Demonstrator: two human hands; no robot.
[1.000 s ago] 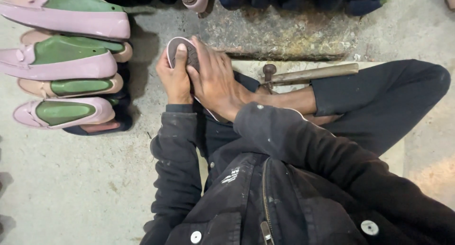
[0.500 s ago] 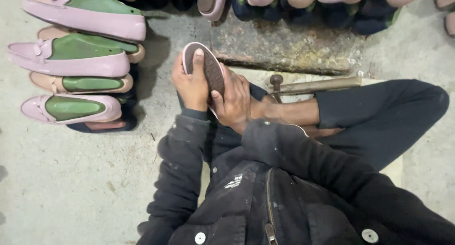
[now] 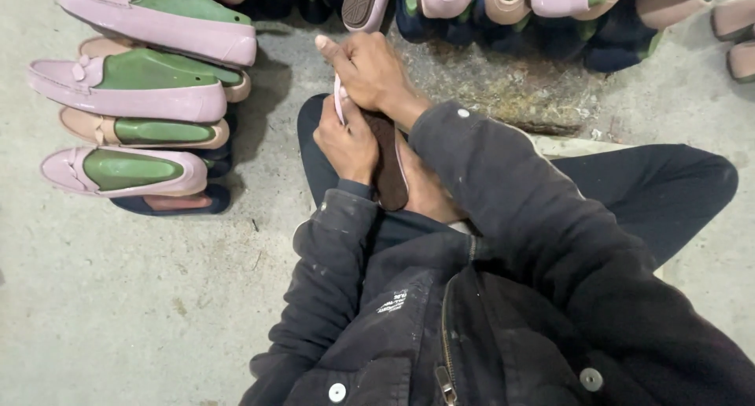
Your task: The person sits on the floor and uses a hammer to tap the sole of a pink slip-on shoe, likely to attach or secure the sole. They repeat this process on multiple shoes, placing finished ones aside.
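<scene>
Both hands clamp the pink, brown-soled slip-on shoe (image 3: pixel 385 166) – left hand (image 3: pixel 346 143) below, right hand (image 3: pixel 370 72) above it – sole already attached, pressing unfinished.

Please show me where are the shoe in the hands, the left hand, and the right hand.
shoe (image 3: pixel 389 166): head view, on its dark brown sole between the hands.
left hand (image 3: pixel 346 143): head view, on the back of the hand.
right hand (image 3: pixel 370 72): head view, on the knuckles.

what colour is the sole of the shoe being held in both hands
Dark brown, with a pale pink edge; the shoe sole shows in the head view, between the left hand and right hand.
</scene>
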